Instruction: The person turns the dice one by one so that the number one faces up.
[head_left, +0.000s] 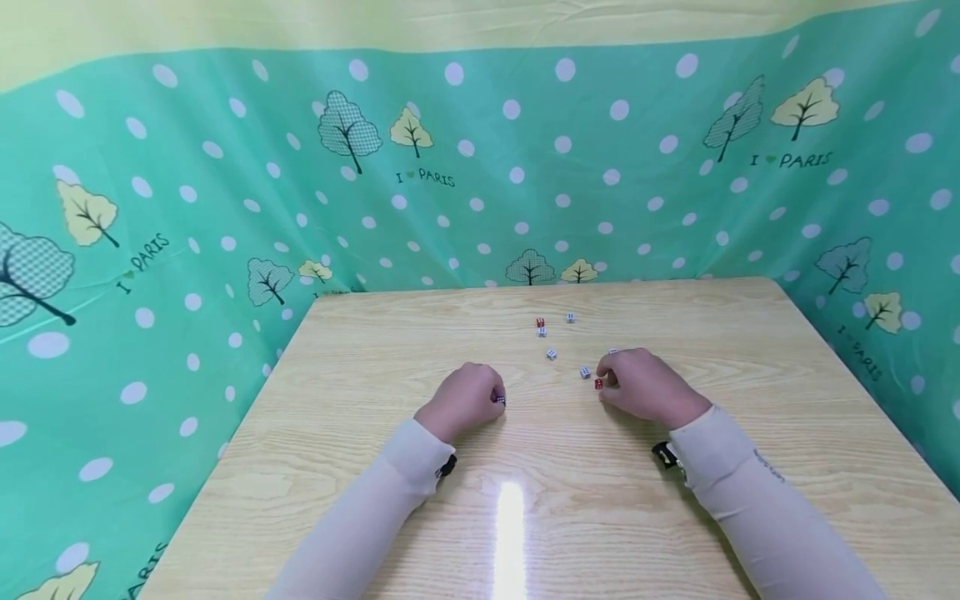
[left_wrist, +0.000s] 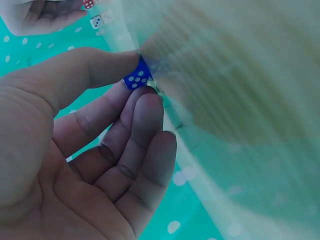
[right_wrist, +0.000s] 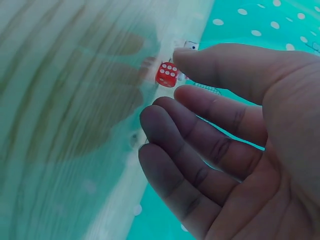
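Observation:
Between thumb and index finger, my left hand (head_left: 467, 398) pinches a blue die (left_wrist: 137, 75) with white pips, low over the wooden table (head_left: 360, 350). In the left wrist view the remaining fingers curl loosely below it. My right hand (head_left: 647, 385) is at the right of the dice group, thumb and index finger parted beside a red die (right_wrist: 167, 74). Six white pips show on that die's face, and it sits just past the fingertips. Close to it lies a white die (head_left: 586, 372). Another white die (head_left: 612, 351) is partly hidden behind the right hand.
Farther back on the table are a second red die (head_left: 540, 322) with a white die (head_left: 542, 332) in front of it, and more white dice (head_left: 570, 317) nearby. A green dotted cloth (head_left: 420, 225) hangs behind and along the sides. Light reflects off the table's front.

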